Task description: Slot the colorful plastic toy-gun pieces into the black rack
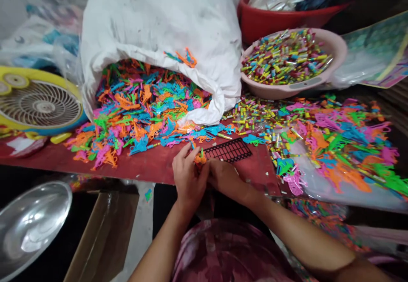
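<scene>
Close to the red table's front edge, my left hand (190,172) is closed around small plastic toy pieces (200,158), mostly orange with bits of green and blue. They look like toy guns, but the fingers cover much of them. My right hand (224,179) meets the left one, its fingers curled in and partly hidden, so what they pinch is not visible. Just beyond both hands lies a black plastic grid (239,150). A blue toy piece (254,140) rests at its far right corner.
Colourful toy pieces (140,133) spill from a white sack (165,22). A pink basin (339,50) holds small shiny wrapped cylinders. More toys (344,146) cover plastic at right. A yellow fan (41,103) stands left; a metal bowl (35,226) sits below.
</scene>
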Demonstrator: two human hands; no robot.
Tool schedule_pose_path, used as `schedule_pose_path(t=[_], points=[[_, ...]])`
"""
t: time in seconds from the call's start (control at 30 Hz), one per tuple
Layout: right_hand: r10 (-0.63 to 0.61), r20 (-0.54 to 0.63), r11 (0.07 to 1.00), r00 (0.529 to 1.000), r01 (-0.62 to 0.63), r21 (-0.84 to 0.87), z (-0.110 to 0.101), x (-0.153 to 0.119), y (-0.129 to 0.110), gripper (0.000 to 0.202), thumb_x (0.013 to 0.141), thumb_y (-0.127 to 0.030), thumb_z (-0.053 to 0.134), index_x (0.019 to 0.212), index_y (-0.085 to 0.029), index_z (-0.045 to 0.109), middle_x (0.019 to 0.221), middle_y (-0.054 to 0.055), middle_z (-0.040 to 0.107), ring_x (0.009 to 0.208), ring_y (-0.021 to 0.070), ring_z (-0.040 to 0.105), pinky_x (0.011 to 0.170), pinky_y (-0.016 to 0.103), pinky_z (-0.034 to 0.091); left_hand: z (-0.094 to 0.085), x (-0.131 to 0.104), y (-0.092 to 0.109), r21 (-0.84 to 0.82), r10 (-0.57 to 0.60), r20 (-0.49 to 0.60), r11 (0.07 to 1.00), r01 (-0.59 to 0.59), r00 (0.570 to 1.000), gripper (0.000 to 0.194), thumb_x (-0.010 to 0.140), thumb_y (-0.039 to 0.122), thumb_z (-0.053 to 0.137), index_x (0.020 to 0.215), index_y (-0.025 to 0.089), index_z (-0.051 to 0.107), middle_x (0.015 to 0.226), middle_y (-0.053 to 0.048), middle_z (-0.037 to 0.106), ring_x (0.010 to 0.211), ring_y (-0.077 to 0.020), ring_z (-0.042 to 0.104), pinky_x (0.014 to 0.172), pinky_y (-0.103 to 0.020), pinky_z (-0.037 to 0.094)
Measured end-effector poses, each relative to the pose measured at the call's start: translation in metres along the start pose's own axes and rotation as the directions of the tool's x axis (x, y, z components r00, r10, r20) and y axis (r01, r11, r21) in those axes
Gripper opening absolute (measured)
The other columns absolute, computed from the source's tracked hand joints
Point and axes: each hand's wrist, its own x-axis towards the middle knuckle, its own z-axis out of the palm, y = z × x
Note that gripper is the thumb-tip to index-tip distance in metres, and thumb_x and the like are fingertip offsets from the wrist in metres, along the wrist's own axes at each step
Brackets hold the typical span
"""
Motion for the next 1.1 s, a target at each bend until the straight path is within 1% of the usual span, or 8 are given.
schedule_pose_path(t=[0.33,0.5,0.6,0.73,0.83,0.93,1.0,1.1], points=[[-0.009,0.004,0.991,1.0,0.01,-0.135,0.011,-0.002,0.004,0.013,0.097,-0.021,0.057,0.098,-0.02,0.069,0.088,0.005,0.074,0.071,0.0156,0.067,0.058,0.026,0.036,0.009,-0.006,-0.002,0.071,-0.029,-0.033,0.997,0.031,0.999,0.054,0.086,0.03,0.07,0.136,0.024,0.051,0.138,-0.014,0.051,0.131,-0.0272,0.05,0.11,-0.047,0.042],[-0.006,0.021,0.987,1.0,0.009,-0.162,0.014,-0.004,0.003,0.014,0.095,-0.013,0.056,0.09,-0.017,0.069,0.085,0.006,0.073,0.076,0.0176,0.067,0.061,0.026,0.04,0.022,-0.024,0.001,-0.03,-0.204,-0.13,0.979,0.202,0.97,0.092,0.081,0.037,0.075,0.155,0.021,0.022,0.146,-0.019,0.043,0.133,-0.0298,0.048,0.109,-0.046,0.044],[-0.072,-0.023,0.985,0.997,0.068,-0.158,0.018,-0.007,0.002,0.02,0.096,-0.01,0.049,0.09,-0.015,0.067,0.084,0.007,0.071,0.078,0.0186,0.066,0.068,0.027,0.045,0.025,-0.037,-0.002,-0.016,-0.298,-0.039,0.955,0.297,0.954,0.063,0.089,0.041,0.064,0.143,0.02,0.039,0.128,-0.015,0.057,0.119,-0.0265,0.057,0.099,-0.042,0.049],[-0.052,-0.091,0.993,0.994,0.043,-0.107,0.015,-0.022,0.0,0.019,0.097,-0.015,0.05,0.11,-0.014,0.064,0.097,0.01,0.07,0.089,0.0195,0.066,0.078,0.029,0.049,0.022,-0.039,-0.006,0.121,-0.295,0.085,0.951,0.284,0.952,0.03,0.092,0.045,0.058,0.109,0.02,0.056,0.097,-0.007,0.064,0.092,-0.0232,0.061,0.081,-0.037,0.049],[-0.034,-0.101,0.999,0.994,0.031,-0.033,-0.004,-0.041,0.005,0.026,0.096,-0.019,0.055,0.121,-0.018,0.062,0.107,0.008,0.07,0.098,0.0187,0.066,0.083,0.029,0.051,0.018,-0.035,-0.006,0.264,-0.26,0.112,0.938,0.224,0.959,0.028,0.089,0.047,0.06,0.088,0.02,0.053,0.08,-0.004,0.057,0.078,-0.023,0.057,0.071,-0.034,0.042],[-0.014,-0.23,1.0,0.973,0.012,-0.011,-0.038,-0.062,0.029,0.029,0.097,-0.02,0.051,0.123,-0.021,0.064,0.106,0.007,0.071,0.096,0.0169,0.068,0.084,0.028,0.052,0.012,-0.035,-0.012,0.319,-0.224,0.14,0.932,0.171,0.964,0.033,0.088,0.048,0.058,0.073,0.024,0.041,0.067,0.001,0.044,0.066,-0.0207,0.047,0.064,-0.032,0.034],[0.044,-0.382,0.998,0.923,-0.061,-0.033,-0.067,-0.077,0.06,0.028,0.098,-0.021,0.049,0.121,-0.022,0.066,0.103,0.006,0.072,0.093,0.0169,0.068,0.084,0.029,0.052,0.01,-0.036,-0.021,0.327,-0.239,0.142,0.927,0.183,0.96,0.037,0.088,0.048,0.056,0.069,0.025,0.034,0.065,0.002,0.037,0.064,-0.0203,0.043,0.062,-0.031,0.029],[0.146,-0.598,0.963,0.788,-0.251,-0.095,-0.112,-0.1,0.117,0.027,0.097,-0.024,0.049,0.114,-0.021,0.07,0.103,0.008,0.072,0.095,0.0198,0.067,0.084,0.032,0.051,0.005,-0.035,-0.038,0.326,-0.281,0.172,0.921,0.215,0.944,0.039,0.084,0.052,0.055,0.067,0.025,0.032,0.066,0.001,0.038,0.065,-0.0207,0.041,0.06,-0.03,0.026]])
